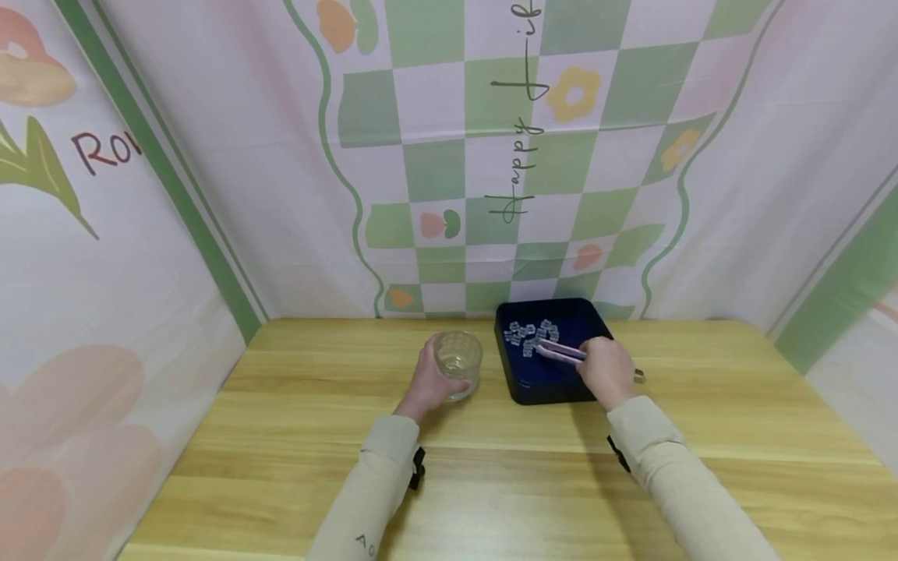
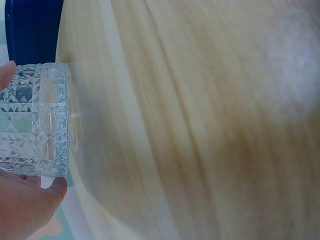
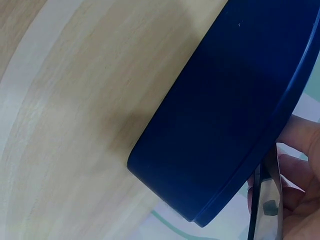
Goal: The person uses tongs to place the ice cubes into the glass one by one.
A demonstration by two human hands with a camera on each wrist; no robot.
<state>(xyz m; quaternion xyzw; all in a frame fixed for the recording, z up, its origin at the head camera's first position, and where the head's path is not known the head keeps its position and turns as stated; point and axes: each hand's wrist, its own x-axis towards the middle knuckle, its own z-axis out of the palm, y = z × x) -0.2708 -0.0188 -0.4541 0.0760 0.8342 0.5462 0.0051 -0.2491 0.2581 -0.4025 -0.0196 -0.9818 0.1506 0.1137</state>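
Observation:
My left hand (image 1: pixel 429 383) grips a clear drinking glass (image 1: pixel 459 360) on the wooden table, left of a dark blue square tray (image 1: pixel 540 393). Cut diamond facets cover the glass (image 2: pixel 35 120) in the left wrist view, with fingers on one side and thumb on the other. Several small clear pieces like ice cubes (image 1: pixel 522 335) lie in the tray. With my right hand (image 1: pixel 607 369) I hold metal tongs (image 1: pixel 561 352) over the tray's right rim, their tips among the clear pieces. In the right wrist view the tray's wall (image 3: pixel 215 115) hides the tong tips.
The wooden table (image 1: pixel 302 452) spreads out in front of and beside the tray. A printed cloth (image 1: pixel 431 171) with green checks hangs right behind the table's far edge. Another cloth panel (image 1: pixel 105 312) stands along the left side.

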